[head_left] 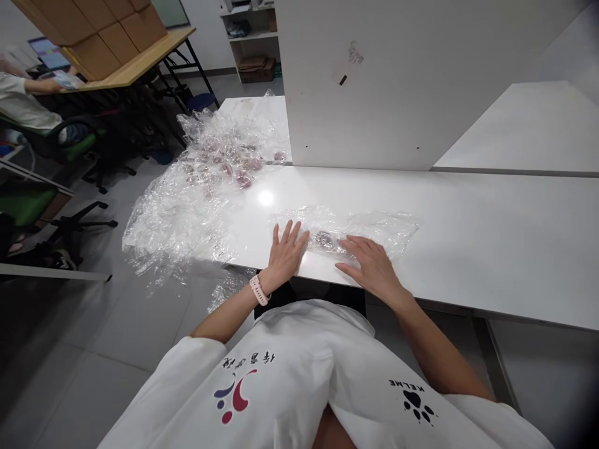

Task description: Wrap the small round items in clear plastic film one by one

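Near the front edge of the glossy white table [472,237], my left hand [285,254] and right hand [373,267] are spread, apart, clamping nothing, either side of a small purplish lump [322,237] amid clear crinkled plastic film [386,228]; light, even outward pressure should flatten wrinkles best.

A glossy white bench [491,237] runs toward 3 o'clock, catching a bright glare [266,197]; a white panel [360,106] stands between 12 and 1. Shelves [253,36] sit past 11, a wooden-topped table [154,52] at 10, green chairs [28,199] near 9, grey tiled floor [98,386] at 8.
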The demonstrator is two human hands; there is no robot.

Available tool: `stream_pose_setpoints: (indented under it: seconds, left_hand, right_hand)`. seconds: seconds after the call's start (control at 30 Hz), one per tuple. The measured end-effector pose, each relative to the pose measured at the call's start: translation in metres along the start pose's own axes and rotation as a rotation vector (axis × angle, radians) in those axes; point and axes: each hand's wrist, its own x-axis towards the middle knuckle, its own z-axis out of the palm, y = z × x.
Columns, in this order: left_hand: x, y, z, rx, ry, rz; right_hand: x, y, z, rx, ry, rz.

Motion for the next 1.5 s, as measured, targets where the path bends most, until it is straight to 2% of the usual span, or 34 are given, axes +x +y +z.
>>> stream_pose_setpoints:
  seconds: [0.07,0.17,0.27,0.37,0.43,0.53,0.6,0.63,0.73,0.8,0.9,1.0,1.07,1.17,1.23,1.27,1.33,1.43,1.5]
  left_hand:
    - [0.011,-0.009,0.008,-0.084,-0.006,-0.150]
    - [0.036,-0.014,0.009,-0.367,0.034,-0.312]
    - [0.045,-0.014,-0.002,-0.592,0.189,-0.510]
    - [0.033,-0.016,-0.015,-0.842,0.318,-0.807]
    - [0.021,-0.022,-0.021,-1.154,0.299,-0.974]
    - [0.018,-0.028,-0.024,-1.586,0.123,-1.089]
    - [0.028,-0.025,-0.025,-1.690,0.009,-1.048]
    - [0.035,-0.020,-0.025,-1.691,0.001,-0.983]
    - [0.057,0.008,-0.022,-1.524,0.145,-0.636]
    - [0.064,0.031,-0.017,-1.300,0.144,-0.332]
    - [0.062,0.054,-0.003,-0.832,-0.075,0.086]
    - [0.051,0.055,0.014,-0.418,-0.215,0.307]
    - [0.046,0.050,0.021,-0.289,-0.244,0.372]
    - [0.044,0.044,0.026,-0.239,-0.244,0.398]
    - [0.045,0.043,0.028,-0.258,-0.233,0.381]
    - [0.046,0.043,0.029,-0.279,-0.228,0.371]
    - [0.047,0.042,0.032,-0.334,-0.216,0.347]
    - [0.049,0.043,0.038,-0.426,-0.155,0.271]
    - [0.048,0.044,0.042,-0.507,-0.089,0.199]
  right_hand:
    - [-0.006,-0.001,0.015,0.020,0.007,0.033]
    - [-0.008,0.003,0.031,0.053,0.097,0.109]
    - [-0.006,0.008,0.036,0.098,0.147,0.118]
    - [-0.007,0.012,0.037,0.138,0.159,0.105]
    - [-0.008,0.014,0.038,0.166,0.171,0.100]
    - [-0.009,0.016,0.039,0.203,0.177,0.107]
    - [-0.010,0.016,0.038,0.218,0.160,0.115]
    - [-0.010,0.016,0.037,0.225,0.147,0.120]
    - [-0.009,0.015,0.037,0.244,0.110,0.131]
    - [-0.008,0.014,0.037,0.244,0.101,0.142]
    - [-0.007,0.013,0.034,0.229,0.097,0.157]
    - [-0.015,0.017,0.018,0.336,0.046,0.132]
    - [-0.027,0.024,0.004,0.357,0.133,0.277]
    - [-0.048,0.036,-0.010,0.079,0.335,0.686]
    - [-0.054,0.040,-0.008,-0.076,0.298,0.785]
    - [-0.053,0.039,-0.005,-0.078,0.247,0.765]
    - [-0.041,0.032,0.003,0.055,0.198,0.687]
    - [-0.008,0.012,0.008,0.404,0.261,0.574]
    - [0.013,-0.002,0.006,0.541,0.251,0.425]
